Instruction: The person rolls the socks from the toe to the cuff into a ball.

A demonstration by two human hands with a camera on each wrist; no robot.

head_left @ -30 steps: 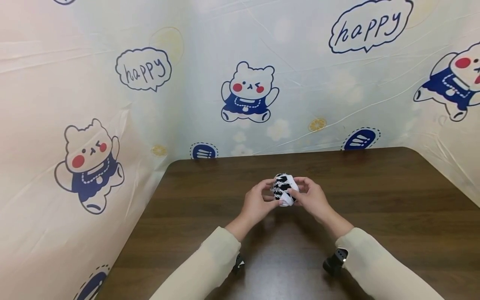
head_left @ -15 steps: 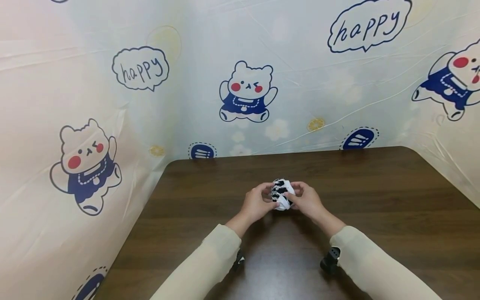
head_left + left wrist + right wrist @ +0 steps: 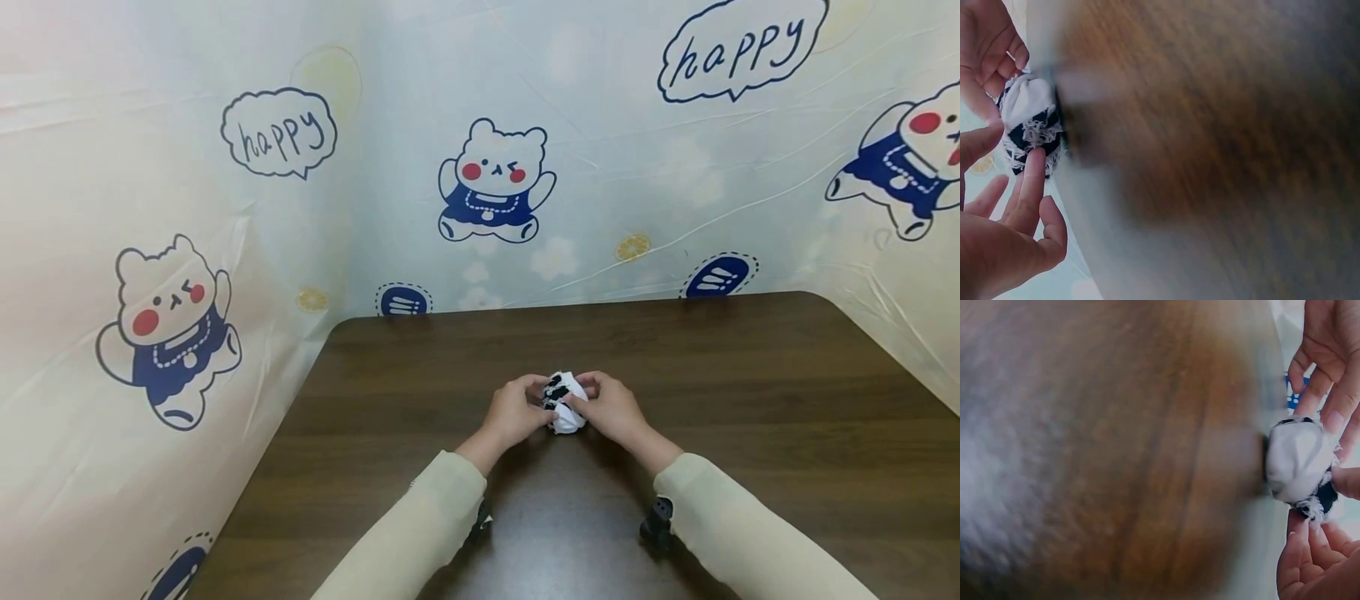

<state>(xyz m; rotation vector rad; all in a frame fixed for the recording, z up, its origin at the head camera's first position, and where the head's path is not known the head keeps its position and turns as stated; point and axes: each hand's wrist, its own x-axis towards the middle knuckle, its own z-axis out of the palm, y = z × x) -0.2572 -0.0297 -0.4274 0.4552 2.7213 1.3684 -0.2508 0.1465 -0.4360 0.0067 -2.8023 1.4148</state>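
A balled-up sock (image 3: pixel 567 417), black and white with frayed loose threads on its patterned side, sits between both hands at the middle of the table. My left hand (image 3: pixel 516 414) pinches its left side, thumb in front and fingers behind. From the right, my right hand (image 3: pixel 613 410) grips it the same way, its thumb across the front. In the left wrist view, the threaded black part of the sock (image 3: pixel 1038 128) shows under the left fingertips. The smooth white part of the sock (image 3: pixel 1297 459) faces the right wrist view, close to the tabletop.
The brown wooden table (image 3: pixel 420 367) spreads around the hands, with rounded far corners. Behind it and at both sides hangs a pale curtain (image 3: pixel 600 192) printed with bears and "happy" bubbles. A dark wrist camera (image 3: pixel 657 525) shows under the right sleeve.
Both hands have lowered the sock and brought it slightly nearer to me. Its smooth white part shows more from above now, and less of the black threaded part is visible.
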